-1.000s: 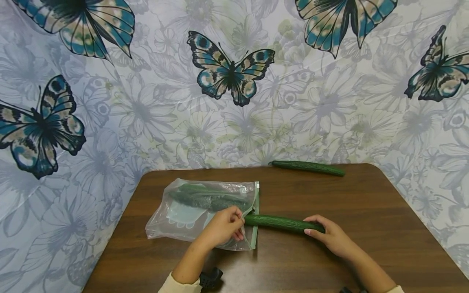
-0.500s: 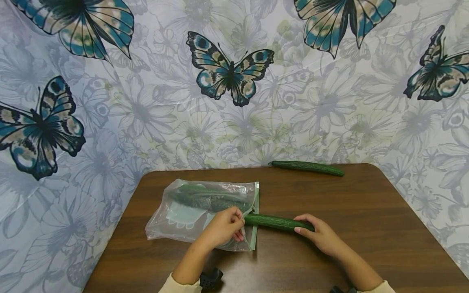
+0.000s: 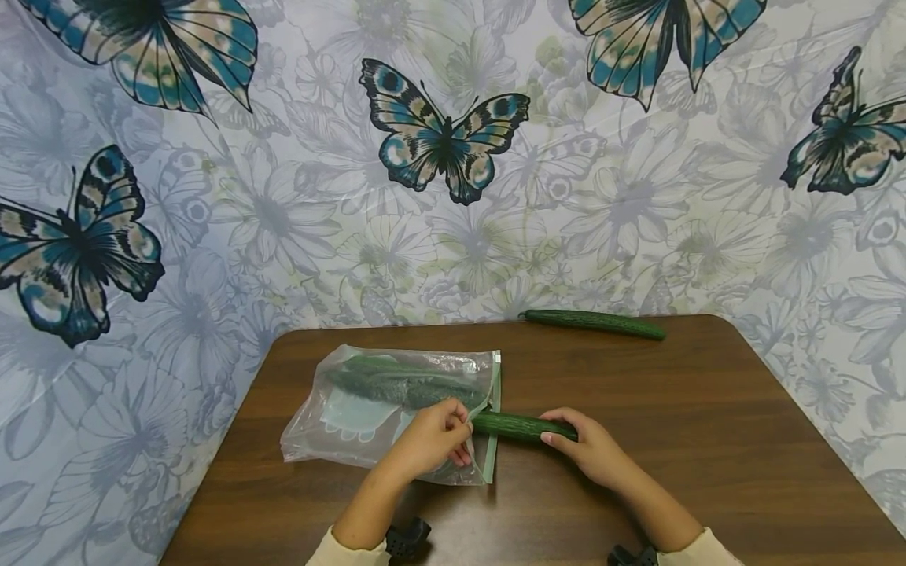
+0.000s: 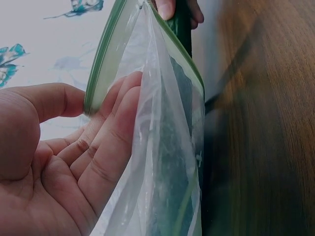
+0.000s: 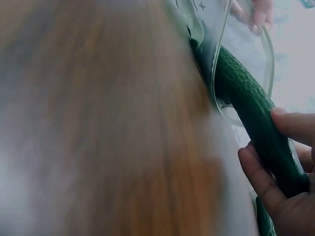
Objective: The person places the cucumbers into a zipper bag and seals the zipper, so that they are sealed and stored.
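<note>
A clear zip bag (image 3: 304, 432) with a green-edged mouth lies on the table, dark green cucumbers showing through its plastic. My left hand (image 3: 432, 436) pinches the near edge of the mouth between thumb and fingers, holding it apart, as the left wrist view shows at the green rim (image 4: 101, 59). My right hand (image 3: 587, 444) grips the outer end of a cucumber (image 3: 520, 426), thumb on one side and fingers on the other. The far part of this cucumber passes into the bag's mouth, as seen in the right wrist view (image 5: 253, 108).
Another cucumber (image 3: 594, 322) lies at the back edge of the brown wooden table (image 3: 708, 409). Behind the table hangs a floral cloth (image 3: 297, 259) printed with butterflies. Dark wrist devices (image 3: 408, 538) sit near the sleeves.
My right hand has moved left, pushing the cucumber farther into the bag, so less of it shows outside. My left hand and the bag have stayed put.
</note>
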